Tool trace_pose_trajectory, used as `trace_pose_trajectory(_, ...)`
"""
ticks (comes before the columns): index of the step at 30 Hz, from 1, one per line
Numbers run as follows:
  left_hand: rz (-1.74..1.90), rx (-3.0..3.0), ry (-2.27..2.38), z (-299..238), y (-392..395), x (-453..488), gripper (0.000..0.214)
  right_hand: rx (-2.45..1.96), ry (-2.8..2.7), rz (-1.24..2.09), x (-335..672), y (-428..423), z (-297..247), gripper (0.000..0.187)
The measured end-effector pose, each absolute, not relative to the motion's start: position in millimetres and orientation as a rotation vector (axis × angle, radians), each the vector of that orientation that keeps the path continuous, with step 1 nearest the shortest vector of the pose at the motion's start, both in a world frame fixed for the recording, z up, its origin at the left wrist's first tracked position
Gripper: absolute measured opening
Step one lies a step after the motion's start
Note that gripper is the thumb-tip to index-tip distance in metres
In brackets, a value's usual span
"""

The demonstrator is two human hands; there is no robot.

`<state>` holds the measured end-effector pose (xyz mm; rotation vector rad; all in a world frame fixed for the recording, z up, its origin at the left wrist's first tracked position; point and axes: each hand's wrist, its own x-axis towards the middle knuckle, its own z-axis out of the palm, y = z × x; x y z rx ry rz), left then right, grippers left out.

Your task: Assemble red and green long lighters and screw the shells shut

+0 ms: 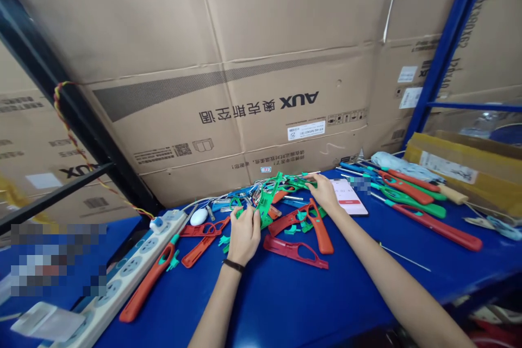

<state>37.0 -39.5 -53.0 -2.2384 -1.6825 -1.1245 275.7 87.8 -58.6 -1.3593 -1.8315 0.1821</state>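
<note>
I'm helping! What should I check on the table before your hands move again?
1. The left hand has its fingers around the green plastic pieces: ok.
2. The right hand is touching those pieces: cannot tell, its fingertips are right beside them.
3. The green plastic pieces are separated: not ok, they are tangled in a pile.
4. The phone is out from under the right hand: ok, it lies beside it.
5. The red handle is apart from the power strip: cannot tell, they lie very close.
</note>
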Motion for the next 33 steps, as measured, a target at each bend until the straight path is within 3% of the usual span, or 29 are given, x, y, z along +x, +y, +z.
trace_pose_trajectory(10,-1.102,-2.399,-1.600,-56,-44,41,0.023,-1.344,-1.588,0.351,284,84,-46,0.035)
trace_pose_trajectory(19,-1.066,-2.565,-1.492,-51,-51,44,0.024,-1.270,-1.553,0.447,296,83,-8,0.027)
trace_pose_trajectory(23,-1.056,-2.627,-1.504,-48,-50,43,0.024,-1.193,-1.550,0.489,289,76,6,0.034)
trace_pose_trajectory(26,-1.010,-2.730,-1.494,-42,-59,45,0.026,-1.136,-1.502,0.573,297,52,9,0.041)
trace_pose_trajectory(33,-0.634,-2.880,-1.557,-38,-127,28,0.022,-1.279,-1.519,1.059,327,-64,-25,0.037)
